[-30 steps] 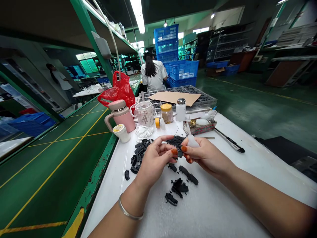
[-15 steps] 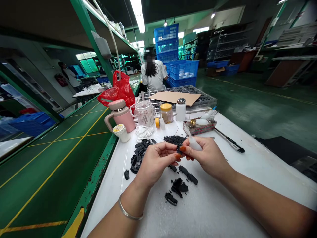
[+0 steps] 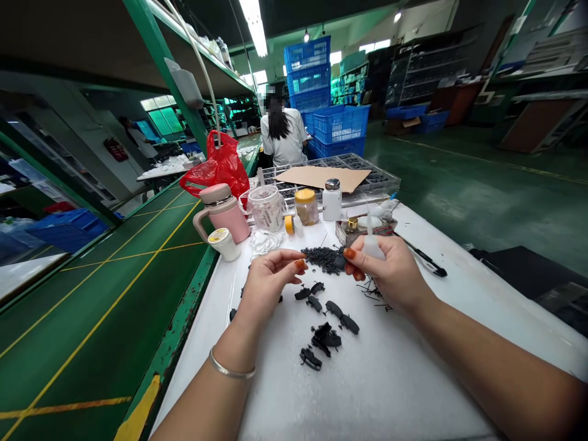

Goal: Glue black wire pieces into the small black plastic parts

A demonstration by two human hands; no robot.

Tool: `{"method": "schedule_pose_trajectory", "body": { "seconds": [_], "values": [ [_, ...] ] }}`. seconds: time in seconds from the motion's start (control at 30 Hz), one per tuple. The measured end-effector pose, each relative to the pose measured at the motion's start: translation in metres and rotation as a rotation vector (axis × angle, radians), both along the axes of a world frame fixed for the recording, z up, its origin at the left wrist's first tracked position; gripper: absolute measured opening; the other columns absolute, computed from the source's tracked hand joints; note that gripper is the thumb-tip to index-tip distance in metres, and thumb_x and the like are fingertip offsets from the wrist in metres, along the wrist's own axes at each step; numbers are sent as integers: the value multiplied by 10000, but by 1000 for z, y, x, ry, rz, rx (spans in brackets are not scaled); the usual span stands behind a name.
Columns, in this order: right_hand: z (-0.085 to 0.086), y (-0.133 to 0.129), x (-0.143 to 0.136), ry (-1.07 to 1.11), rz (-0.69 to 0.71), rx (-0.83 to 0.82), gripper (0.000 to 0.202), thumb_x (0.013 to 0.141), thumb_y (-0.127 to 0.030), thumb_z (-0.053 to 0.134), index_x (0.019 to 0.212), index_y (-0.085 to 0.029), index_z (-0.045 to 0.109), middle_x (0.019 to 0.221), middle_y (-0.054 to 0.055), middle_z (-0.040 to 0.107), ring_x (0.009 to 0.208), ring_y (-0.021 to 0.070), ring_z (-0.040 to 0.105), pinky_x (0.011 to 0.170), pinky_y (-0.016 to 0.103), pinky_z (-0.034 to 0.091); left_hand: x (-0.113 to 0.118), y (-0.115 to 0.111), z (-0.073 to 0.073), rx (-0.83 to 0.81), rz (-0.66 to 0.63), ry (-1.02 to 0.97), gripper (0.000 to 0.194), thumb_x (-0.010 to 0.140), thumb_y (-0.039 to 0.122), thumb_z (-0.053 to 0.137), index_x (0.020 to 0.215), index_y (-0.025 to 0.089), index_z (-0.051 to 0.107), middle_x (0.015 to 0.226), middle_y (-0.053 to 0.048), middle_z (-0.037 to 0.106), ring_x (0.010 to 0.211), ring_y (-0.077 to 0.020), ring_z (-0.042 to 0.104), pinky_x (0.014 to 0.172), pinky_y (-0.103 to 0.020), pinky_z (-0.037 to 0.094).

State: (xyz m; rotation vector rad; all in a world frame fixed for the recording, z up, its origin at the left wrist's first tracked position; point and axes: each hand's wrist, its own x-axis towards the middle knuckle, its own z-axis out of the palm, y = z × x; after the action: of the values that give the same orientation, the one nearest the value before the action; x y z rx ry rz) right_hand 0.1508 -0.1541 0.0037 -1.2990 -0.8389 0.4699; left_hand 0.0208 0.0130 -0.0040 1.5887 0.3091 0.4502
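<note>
My right hand (image 3: 397,263) pinches a small black plastic part (image 3: 339,260) between thumb and fingertips. It also keeps a translucent squeeze bottle (image 3: 373,247) with a thin upright nozzle tucked in its grip. My left hand (image 3: 269,282) is apart from it, thumb and forefinger closed together; whatever is between them is too small to make out. Between the hands lies a heap of tiny black pieces (image 3: 321,258). Several curved black parts (image 3: 334,309) are scattered nearer me on the white tabletop (image 3: 386,380). Thin black sprues (image 3: 375,293) lie below my right hand.
Behind the hands stand a pink mug (image 3: 229,214), a white tub (image 3: 223,244), a clear plastic jug (image 3: 266,211), a yellow-lidded jar (image 3: 306,208) and a white bottle (image 3: 331,201). A black-handled tool (image 3: 427,262) lies right. A green conveyor (image 3: 114,294) runs left; a person (image 3: 281,135) sits ahead.
My hands have separated: the left moved left, the right moved slightly right with the black part and squeeze bottle. The sprues and more curved parts came into sight.
</note>
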Motion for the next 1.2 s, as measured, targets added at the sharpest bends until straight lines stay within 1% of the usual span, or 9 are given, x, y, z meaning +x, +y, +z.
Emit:
{"method": "schedule_pose_trajectory", "body": {
  "seconds": [0.13,0.27,0.4,0.57,0.7,0.77,0.83,1.0,1.2],
  "values": [
    [1,-1,1,-3,-17,27,309,794,-397,710,663,-140,601,588,28,604,495,115,493,464,224,390,4,7,-9,303,92,89,228,803,322,652,914,129,696,812,-61,652,712,-136,580,567,-179,457],
    [4,1,-2,-66,-37,-4,291,796,-355,696,644,-123,606,580,34,605,489,113,499,465,221,401,9,8,-19,603,121,104,116,819,223,629,870,179,723,841,-25,666,746,-135,592,640,-193,447],
    [6,2,-3,-84,-65,-30,277,793,-340,679,643,-118,607,573,37,611,479,113,503,454,217,399,12,7,-22,794,137,70,132,821,160,621,897,203,719,849,-5,664,752,-124,591,629,-186,425],
    [3,2,-1,-142,-93,-83,278,791,-339,672,625,-129,597,559,26,605,474,114,500,441,213,390,4,21,-13,879,238,47,126,826,161,617,891,199,718,834,3,661,717,-115,575,643,-194,418],
    [0,2,-1,-208,-99,-151,283,798,-358,666,630,-140,597,558,20,611,477,121,514,446,213,397,-9,39,-1,914,324,180,123,804,157,634,859,213,730,838,20,671,732,-124,588,658,-201,417],
    [0,2,-1,-225,-95,-180,289,800,-373,664,636,-143,601,564,21,618,480,124,521,447,213,400,-12,42,1,933,300,272,126,794,147,642,838,220,734,845,25,674,755,-132,596,661,-204,416],
    [-1,3,-2,-240,-94,-198,295,801,-381,660,635,-144,603,562,20,617,479,124,521,447,212,398,-10,39,-1,968,252,290,127,796,143,645,834,226,734,856,23,672,779,-135,596,669,-206,416],
    [0,4,1,-283,-119,-232,297,809,-389,646,637,-150,606,549,9,601,480,123,512,452,215,378,12,23,-17,1053,124,187,127,826,146,633,898,208,717,894,-3,649,805,-134,580,698,-212,417],
    [0,4,3,-321,-142,-268,346,821,-437,619,616,-161,588,533,7,576,496,134,499,469,232,355,32,9,-23,1014,10,300,153,827,146,622,948,192,704,904,-20,642,816,-148,575,769,-234,424]
  ]
}}
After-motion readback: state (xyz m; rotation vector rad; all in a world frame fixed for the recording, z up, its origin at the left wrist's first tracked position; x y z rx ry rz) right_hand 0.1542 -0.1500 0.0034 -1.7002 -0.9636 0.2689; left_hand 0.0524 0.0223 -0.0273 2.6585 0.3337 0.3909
